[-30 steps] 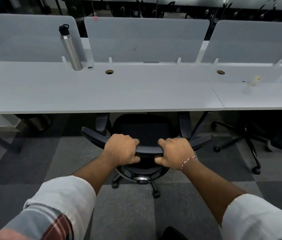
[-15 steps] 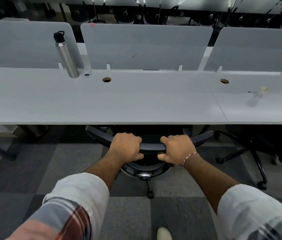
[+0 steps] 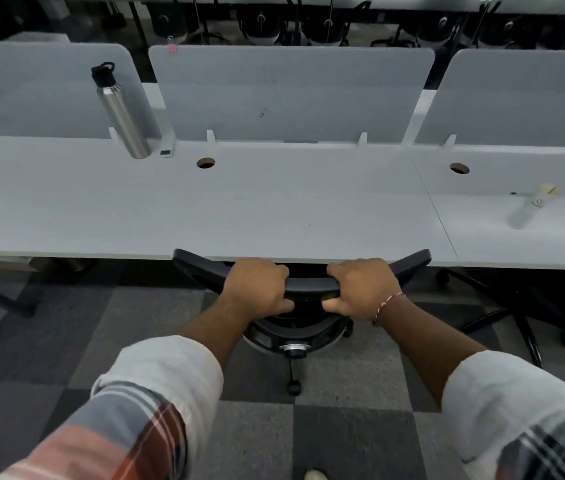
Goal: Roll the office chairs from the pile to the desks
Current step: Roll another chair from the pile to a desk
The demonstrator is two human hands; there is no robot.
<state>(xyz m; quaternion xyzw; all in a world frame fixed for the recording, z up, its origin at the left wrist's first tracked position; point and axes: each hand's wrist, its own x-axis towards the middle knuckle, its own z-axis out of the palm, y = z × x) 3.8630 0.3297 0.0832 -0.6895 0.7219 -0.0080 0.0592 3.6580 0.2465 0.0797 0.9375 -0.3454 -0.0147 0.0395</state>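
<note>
Both hands, the left hand [image 3: 256, 289] and the right hand [image 3: 364, 289], are gripping the top of the chair [image 3: 308, 284], whose seat is sitting tucked under the desk [image 3: 274, 209]. Pushing evenly matters here (the backrest looks almost touching the edge just beyond the knuckles).

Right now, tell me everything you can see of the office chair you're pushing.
The office chair is black, seen from behind and above. Its curved top rail looks like hard plastic; both ends sit at the white desk edge, and the seat is hidden beneath the desktop. The left hand and right hand grip the rail side by side. Below show the dark backrest, a chrome cylinder, one leg and a caster on the grey checkered carpet.
</note>
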